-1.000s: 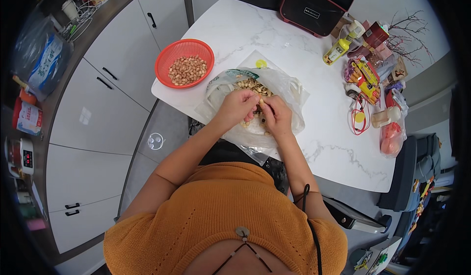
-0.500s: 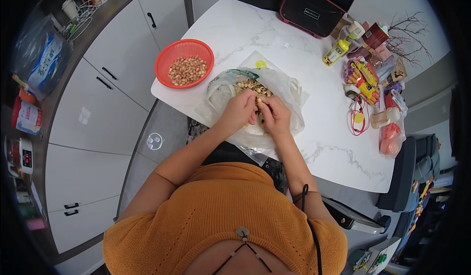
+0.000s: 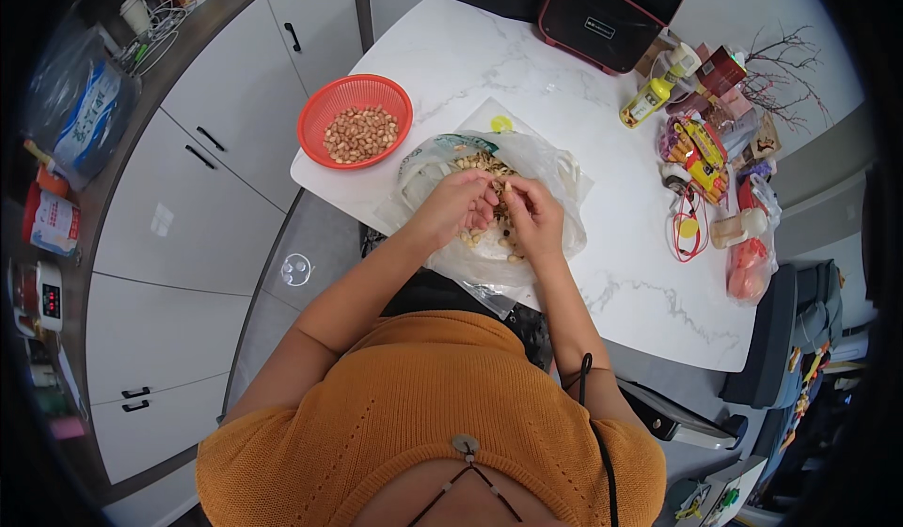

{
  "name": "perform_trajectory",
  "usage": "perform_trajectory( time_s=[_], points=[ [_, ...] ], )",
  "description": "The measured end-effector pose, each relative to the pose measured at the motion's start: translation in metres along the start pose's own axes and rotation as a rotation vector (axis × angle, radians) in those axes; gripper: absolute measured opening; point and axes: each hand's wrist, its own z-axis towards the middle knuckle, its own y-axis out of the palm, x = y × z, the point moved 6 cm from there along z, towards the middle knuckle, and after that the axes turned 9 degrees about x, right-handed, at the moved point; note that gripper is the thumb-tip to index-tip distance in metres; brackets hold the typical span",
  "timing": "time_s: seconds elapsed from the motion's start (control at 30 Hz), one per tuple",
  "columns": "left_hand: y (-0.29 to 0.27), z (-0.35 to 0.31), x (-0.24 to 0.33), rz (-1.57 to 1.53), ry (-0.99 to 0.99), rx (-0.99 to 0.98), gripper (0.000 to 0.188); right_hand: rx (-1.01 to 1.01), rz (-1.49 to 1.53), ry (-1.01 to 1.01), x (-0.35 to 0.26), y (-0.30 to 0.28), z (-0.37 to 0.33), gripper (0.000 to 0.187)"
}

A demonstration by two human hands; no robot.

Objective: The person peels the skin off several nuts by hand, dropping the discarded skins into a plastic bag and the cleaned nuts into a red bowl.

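Observation:
Both hands are above an open white plastic bag (image 3: 414, 188) that holds unshelled peanuts and loose shells (image 3: 484, 163). My left hand (image 3: 458, 209) has its fingers curled in toward the palm; what lies in them, if anything, is hidden. Between thumb and forefinger of my right hand (image 3: 538, 219) a small pale peanut (image 3: 509, 188) is pinched. The two hands are slightly apart, fingertips facing each other. Beyond my left hand, at the table's left edge, stands a red plastic colander (image 3: 310, 118) with shelled reddish peanuts (image 3: 360, 134) in it.
The bag lies on a white marbled table (image 3: 621, 188). At the back is a black appliance with red trim (image 3: 602, 10). A yellow bottle (image 3: 646, 102), snack packets (image 3: 699, 154), a red cable (image 3: 691, 221) and a jar (image 3: 740, 228) crowd the right side. White cabinets (image 3: 188, 217) stand left.
My hands have come apart a little, the right one moving slightly right. A pale peanut now shows at the right fingertips, and more of the bag's contents shows between the hands.

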Motion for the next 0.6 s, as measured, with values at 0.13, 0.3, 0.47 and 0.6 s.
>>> perform_trajectory(
  time_s=[0.13, 0.3, 0.47, 0.6],
  points=[
    [0.005, -0.004, 0.005, 0.139, 0.14, 0.048, 0.016, -0.04, 0.359, 0.385, 0.026, 0.004, -0.008, 0.02],
    [0.005, -0.004, 0.006, 0.24, 0.155, 0.033, 0.017, 0.002, 0.325, 0.318, 0.03, 0.001, -0.008, 0.019],
    [0.008, -0.011, 0.011, 0.228, 0.196, 0.022, 0.013, 0.041, 0.231, 0.195, 0.022, -0.002, -0.005, 0.015],
    [0.007, -0.008, 0.009, 0.254, 0.3, 0.044, 0.01, 0.02, 0.266, 0.254, 0.025, 0.001, -0.007, 0.017]
  ],
)
